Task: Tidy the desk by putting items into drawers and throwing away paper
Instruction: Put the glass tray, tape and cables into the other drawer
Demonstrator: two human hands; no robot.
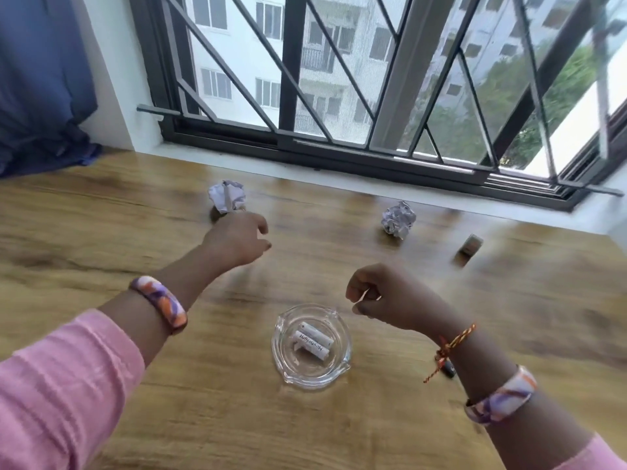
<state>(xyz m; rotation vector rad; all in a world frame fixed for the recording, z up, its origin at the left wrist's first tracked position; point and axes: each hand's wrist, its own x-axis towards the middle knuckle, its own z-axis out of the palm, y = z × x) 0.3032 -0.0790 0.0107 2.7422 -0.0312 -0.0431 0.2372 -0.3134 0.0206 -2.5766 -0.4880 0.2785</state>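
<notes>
The counter point(101, 418) is a smooth wooden board with a warm brown grain, and its far edge runs along a window with dark metal bars.

Near the far edge, toward the left side, lies a crumpled paper ball point(226, 195), white with sharp folds. The left hand point(237, 240) is stretched out just beside it, with the fingers loosely curled and turned down; they hold nothing, and I cannot tell if they touch the paper. A second paper ball point(398, 219), also wrinkled and a little grey, lies further right by the same far edge, apart from both hands. A small dark block point(471, 245) stands near it toward the right side, too blurred to tell more.

The right hand point(383, 293) is over the middle of the counter, clenched like a fist, and a thin pale strip shows between the thumb and the fingers; what it is I cannot tell.

Close to the near edge stands a round glass dish point(286, 368) with thick clear walls and notches on the rim. Inside it lie two white batteries point(314, 340), cylinder shaped, side by side. A small dark object point(448, 370) lies right of the dish, half hidden under the right wrist.
</notes>
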